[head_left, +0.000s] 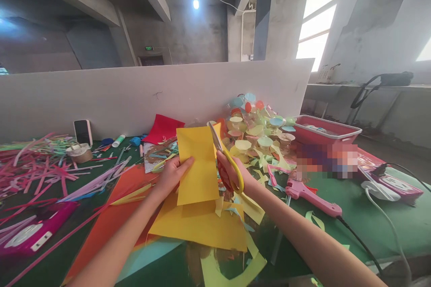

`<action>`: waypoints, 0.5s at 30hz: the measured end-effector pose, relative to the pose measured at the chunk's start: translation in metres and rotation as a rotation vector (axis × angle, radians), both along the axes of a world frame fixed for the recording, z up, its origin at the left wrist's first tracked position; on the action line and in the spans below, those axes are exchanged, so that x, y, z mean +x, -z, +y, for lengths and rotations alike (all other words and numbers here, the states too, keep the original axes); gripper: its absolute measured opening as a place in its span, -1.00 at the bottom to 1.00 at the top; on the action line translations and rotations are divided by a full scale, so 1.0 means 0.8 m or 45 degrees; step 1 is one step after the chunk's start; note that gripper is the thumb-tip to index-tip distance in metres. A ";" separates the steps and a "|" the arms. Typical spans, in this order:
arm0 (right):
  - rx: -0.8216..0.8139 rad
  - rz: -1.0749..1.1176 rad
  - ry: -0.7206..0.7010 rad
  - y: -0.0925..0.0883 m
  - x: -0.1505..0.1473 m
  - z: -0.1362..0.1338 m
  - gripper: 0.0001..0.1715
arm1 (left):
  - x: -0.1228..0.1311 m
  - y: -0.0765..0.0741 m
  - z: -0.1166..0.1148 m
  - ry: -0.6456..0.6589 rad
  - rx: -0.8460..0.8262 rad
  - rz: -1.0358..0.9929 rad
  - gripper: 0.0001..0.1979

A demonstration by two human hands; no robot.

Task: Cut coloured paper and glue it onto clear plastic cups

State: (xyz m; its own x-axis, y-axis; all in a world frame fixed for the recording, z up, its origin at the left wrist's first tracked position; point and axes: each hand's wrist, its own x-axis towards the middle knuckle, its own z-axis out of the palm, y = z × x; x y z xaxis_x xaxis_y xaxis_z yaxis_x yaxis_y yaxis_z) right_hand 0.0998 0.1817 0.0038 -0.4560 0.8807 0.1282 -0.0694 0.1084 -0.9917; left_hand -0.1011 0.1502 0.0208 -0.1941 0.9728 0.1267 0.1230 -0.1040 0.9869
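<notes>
My left hand (174,174) pinches the left edge of a yellow sheet of paper (198,166), holding it upright above the table. In my right hand (232,171) is a pair of scissors (235,161) with yellow handles, fingers wrapped through the loops. The blades point up and away along the sheet's right edge, where a narrow yellow strip shows behind them. Below lies a second yellow sheet (205,228), over orange paper (111,219) and light blue paper. Pale green and yellow offcuts (232,269) are scattered around it.
A pink glue gun (313,197) with a black cord rests at right. Beyond it stand a pink basket (326,130) and a power strip (397,186). Many small paper cups or flowers (259,130) pile up at the back. Pink strips (43,166) and a phone (82,132) are at left.
</notes>
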 end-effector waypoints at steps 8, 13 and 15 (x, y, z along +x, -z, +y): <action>0.022 -0.016 0.077 -0.017 0.000 -0.011 -0.41 | -0.001 -0.004 -0.002 -0.069 0.013 -0.027 -0.48; 0.071 0.006 0.177 -0.013 0.001 -0.009 -0.47 | 0.002 -0.008 -0.004 -0.069 0.024 -0.073 -0.48; 0.128 -0.004 0.229 -0.010 0.002 -0.007 -0.49 | 0.001 -0.007 -0.004 -0.066 0.023 -0.098 -0.48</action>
